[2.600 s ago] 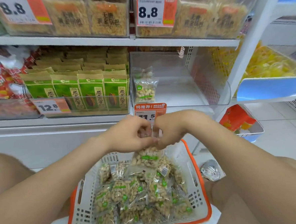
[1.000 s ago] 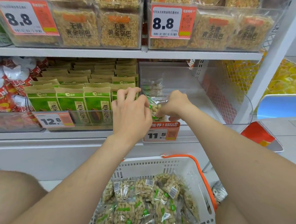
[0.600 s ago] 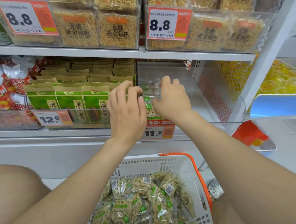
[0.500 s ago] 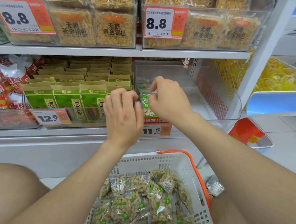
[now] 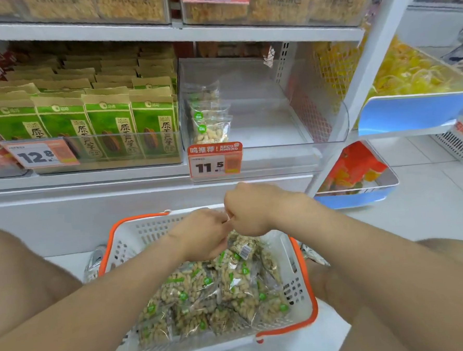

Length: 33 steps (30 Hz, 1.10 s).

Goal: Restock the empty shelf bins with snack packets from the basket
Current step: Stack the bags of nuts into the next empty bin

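Packet: a clear packet (image 5: 244, 249) of pale nuts hangs just under the two hands at the far end of the basket. Its long axis is roughly upright and slightly tilted.
Hands: the left hand (image 5: 201, 235) and right hand (image 5: 250, 212) are knuckle to knuckle with fingers curled in. Both seem to pinch the packet's top edge, though the fingertips are hidden.
Basket: the white basket (image 5: 147, 232) with an orange rim sits between the knees, and loose packets (image 5: 205, 293) are piled inside it.
Bin: the clear bin (image 5: 316, 121) is on the shelf, ahead of and above the hands. A short row of shelved packets (image 5: 211, 123) stands in its front-left corner, and the rest is bare.
Turning point: the open space lies up, forward and slightly right. The right hand is higher and nearer the bin, so it is likely the one to lead.
Neighbour: green bags (image 5: 108, 126) fill the bin to the left.
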Tool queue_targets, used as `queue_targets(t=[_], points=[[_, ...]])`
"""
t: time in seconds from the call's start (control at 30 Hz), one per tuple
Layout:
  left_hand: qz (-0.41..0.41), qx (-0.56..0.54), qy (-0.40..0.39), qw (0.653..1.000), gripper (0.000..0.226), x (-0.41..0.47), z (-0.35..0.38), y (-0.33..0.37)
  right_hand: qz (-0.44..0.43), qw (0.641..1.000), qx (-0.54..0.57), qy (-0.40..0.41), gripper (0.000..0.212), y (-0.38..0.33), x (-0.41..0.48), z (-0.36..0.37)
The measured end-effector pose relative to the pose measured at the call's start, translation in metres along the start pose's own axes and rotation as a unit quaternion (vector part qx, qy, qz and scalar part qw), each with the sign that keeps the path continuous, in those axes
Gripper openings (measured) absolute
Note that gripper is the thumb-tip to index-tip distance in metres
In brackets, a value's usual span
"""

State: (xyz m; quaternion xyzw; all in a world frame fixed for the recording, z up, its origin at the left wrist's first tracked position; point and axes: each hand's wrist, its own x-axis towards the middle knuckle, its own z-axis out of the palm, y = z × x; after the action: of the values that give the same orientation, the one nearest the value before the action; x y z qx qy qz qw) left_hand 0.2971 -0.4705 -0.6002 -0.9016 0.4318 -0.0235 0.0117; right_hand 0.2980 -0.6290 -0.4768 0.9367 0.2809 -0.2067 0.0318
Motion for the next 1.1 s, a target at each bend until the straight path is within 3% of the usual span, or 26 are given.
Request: queue_targets(t=[0.1, 0.23, 0.37, 0.5, 0.63, 0.7, 0.8, 0.87, 0.97, 1.1], points=[[-0.061, -0.037, -0.144, 0.987, 0.013, 0.01, 0.01, 0.008, -0.004, 0.995, -0.03, -0.09, 0.028, 0.005, 0.001, 0.035], [-0.069, -0.043, -0.249, 0.965, 0.014, 0.016, 0.031, 0.017, -0.017, 0.984, -0.046, -0.17, 0.031, 0.016, 0.004, 0.077], [-0.065, -0.032, -0.331, 0.941, 0.017, 0.017, 0.047, 0.025, -0.009, 0.977, -0.083, -0.197, 0.011, 0.029, 0.006, 0.118], [-0.1, -0.081, -0.345, 0.93, 0.025, 0.01, 0.073, 0.034, -0.017, 0.964, -0.114, -0.238, 0.02, 0.031, 0.007, 0.147], [-0.104, -0.114, -0.327, 0.932, 0.074, 0.001, 0.107, 0.053, -0.026, 0.953, -0.131, -0.273, 0.016, 0.023, 0.011, 0.153], [-0.079, -0.1, -0.335, 0.933, 0.084, -0.002, 0.123, 0.064, -0.026, 0.955, -0.126, -0.265, 0.014, 0.02, 0.014, 0.151], [-0.065, -0.096, -0.341, 0.933, 0.085, -0.004, 0.132, 0.081, -0.024, 0.958, -0.135, -0.252, 0.016, 0.016, 0.018, 0.143], [-0.079, -0.105, -0.333, 0.934, 0.084, -0.002, 0.129, 0.092, -0.027, 0.956, -0.133, -0.261, 0.029, 0.015, 0.019, 0.137], [-0.098, -0.134, -0.306, 0.937, 0.082, 0.001, 0.127, 0.1, -0.016, 0.955, -0.124, -0.268, 0.013, 0.017, 0.022, 0.133], [-0.151, -0.175, -0.298, 0.926, 0.073, -0.002, 0.131, 0.093, 0.01, 0.955, -0.117, -0.273, 0.017, 0.021, 0.021, 0.126]])
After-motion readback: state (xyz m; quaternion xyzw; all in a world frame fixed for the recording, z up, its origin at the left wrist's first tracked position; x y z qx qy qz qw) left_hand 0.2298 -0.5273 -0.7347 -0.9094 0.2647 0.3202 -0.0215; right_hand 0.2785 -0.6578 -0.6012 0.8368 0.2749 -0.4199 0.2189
